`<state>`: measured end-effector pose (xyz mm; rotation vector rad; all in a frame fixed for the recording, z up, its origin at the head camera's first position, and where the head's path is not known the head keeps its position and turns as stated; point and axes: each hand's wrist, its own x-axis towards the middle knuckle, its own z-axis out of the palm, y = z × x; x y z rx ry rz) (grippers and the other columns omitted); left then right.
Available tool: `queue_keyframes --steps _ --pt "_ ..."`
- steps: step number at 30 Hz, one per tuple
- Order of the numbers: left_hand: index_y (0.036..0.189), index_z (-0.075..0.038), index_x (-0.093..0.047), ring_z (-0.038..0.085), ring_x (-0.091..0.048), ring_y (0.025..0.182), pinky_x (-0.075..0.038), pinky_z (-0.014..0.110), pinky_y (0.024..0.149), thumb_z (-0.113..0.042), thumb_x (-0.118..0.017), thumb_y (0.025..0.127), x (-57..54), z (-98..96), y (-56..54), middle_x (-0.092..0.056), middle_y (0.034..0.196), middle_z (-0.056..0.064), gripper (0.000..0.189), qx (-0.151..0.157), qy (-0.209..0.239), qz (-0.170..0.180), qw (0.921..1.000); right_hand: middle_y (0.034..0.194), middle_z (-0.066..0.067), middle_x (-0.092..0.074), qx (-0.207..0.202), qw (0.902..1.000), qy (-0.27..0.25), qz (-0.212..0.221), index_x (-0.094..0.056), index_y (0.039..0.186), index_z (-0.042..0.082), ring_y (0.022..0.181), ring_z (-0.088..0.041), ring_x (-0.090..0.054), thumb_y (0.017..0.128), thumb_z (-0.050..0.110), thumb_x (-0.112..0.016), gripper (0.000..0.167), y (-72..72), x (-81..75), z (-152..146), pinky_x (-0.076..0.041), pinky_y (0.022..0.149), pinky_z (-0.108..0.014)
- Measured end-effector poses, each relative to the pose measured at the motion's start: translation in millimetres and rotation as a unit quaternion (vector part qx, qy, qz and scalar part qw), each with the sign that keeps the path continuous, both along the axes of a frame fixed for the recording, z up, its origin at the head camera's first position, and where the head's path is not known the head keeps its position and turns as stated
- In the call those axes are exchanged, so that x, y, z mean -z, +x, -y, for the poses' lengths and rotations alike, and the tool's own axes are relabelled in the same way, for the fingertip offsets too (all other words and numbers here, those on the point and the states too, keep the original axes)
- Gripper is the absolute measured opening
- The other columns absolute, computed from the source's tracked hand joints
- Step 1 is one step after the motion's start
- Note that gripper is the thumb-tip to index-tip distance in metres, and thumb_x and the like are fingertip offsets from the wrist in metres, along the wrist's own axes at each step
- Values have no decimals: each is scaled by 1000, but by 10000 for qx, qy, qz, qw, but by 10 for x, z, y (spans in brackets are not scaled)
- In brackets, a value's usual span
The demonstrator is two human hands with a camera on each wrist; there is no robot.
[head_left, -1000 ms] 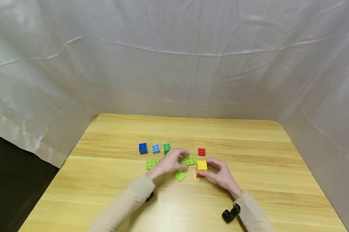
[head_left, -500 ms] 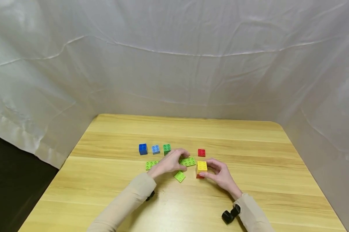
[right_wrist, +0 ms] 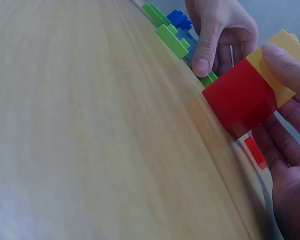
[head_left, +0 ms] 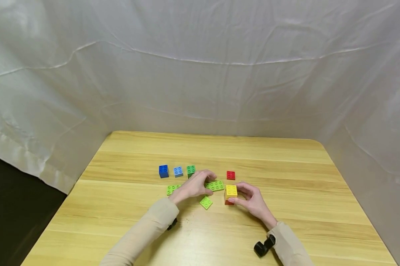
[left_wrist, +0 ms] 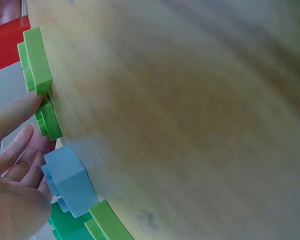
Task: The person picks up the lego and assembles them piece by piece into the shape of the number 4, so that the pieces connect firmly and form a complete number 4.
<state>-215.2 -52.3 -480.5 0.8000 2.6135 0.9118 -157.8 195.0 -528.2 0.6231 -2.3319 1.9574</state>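
Observation:
My right hand [head_left: 253,199] grips a stack of two toy building bricks, a yellow brick [head_left: 231,190] on top of a red brick [right_wrist: 241,97]. The thumb lies across the yellow side, fingers behind. Left of it, my left hand [head_left: 196,184] pinches a long lime green plate [head_left: 217,185] on the table, thumb at its near edge and fingertips at its far edge. A small square lime plate [head_left: 206,202] lies just in front of that thumb. In the left wrist view, a light blue brick [left_wrist: 70,180] stands close beside the left hand.
Behind the left hand stand a dark blue brick [head_left: 164,171], a small light blue plate [head_left: 178,171] and a dark green brick [head_left: 191,170]. Another lime plate [head_left: 173,189] is partly covered by the left hand. A small red plate [head_left: 231,175] lies beyond the stack.
The left thumb has drawn in slightly toward the long lime plate. My right hand and the yellow-and-red stack stay in place.

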Motion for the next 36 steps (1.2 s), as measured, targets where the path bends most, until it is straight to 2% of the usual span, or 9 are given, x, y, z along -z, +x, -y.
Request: queue_keyframes --steps 4,10,13,18,24,30,36 --pt "132 -3 -60 24 -65 118 -53 36 106 -10 -84 81 1 5 -3 -68 129 10 57 15 90 29 10000 111 -4 -71 -10 10000 -6 16 -64 116 -9 103 0 -67 81 -4 -79 39 -5 3 0 -53 96 -13" --pt "133 0 -58 27 -66 117 -53 38 106 -8 -82 81 -22 19 9 -70 126 13 58 -24 328 145 9994 111 -13 -71 -12 10000 -19 -37 -64 114 -10 103 0 -67 80 -5 -79 37 -11 4 3 -54 95 -13" --pt "134 1 -57 28 -66 118 -53 40 107 -8 -81 82 -36 28 22 -70 127 13 58 -62 422 171 9989 112 -13 -71 -2 10000 -11 -35 -64 115 -10 104 0 -66 80 -6 -79 38 -8 -4 6 -54 95 -13" --pt "135 -1 -57 28 -67 118 -54 41 105 -9 -81 83 -69 49 67 -70 128 13 58 -148 659 287 9973 112 -4 -71 37 10000 29 -4 -64 116 -10 104 2 -66 80 -5 -79 39 0 -15 10 -52 96 -12" --pt "134 -1 -59 28 -66 117 -55 41 103 -8 -80 83 -109 81 130 -70 128 13 55 -279 1165 403 9920 111 10 -70 11 10000 -35 0 -64 116 -11 104 1 -66 80 -5 -79 39 7 -15 13 -53 96 -12" --pt "131 1 -61 28 -65 114 -59 36 97 -5 -77 85 -140 113 172 -67 129 17 50 -244 1644 272 9857 111 15 -69 -39 10000 -53 -41 -63 117 -11 104 3 -66 80 -6 -79 40 1 -8 6 -52 97 -12" --pt "129 1 -62 30 -66 113 -57 39 99 -9 -76 87 -150 129 209 -67 130 17 46 -231 1909 11 9813 112 12 -70 -51 10000 -3 -66 -63 117 -10 104 3 -65 81 -5 -79 40 -2 -9 1 -52 96 -12"
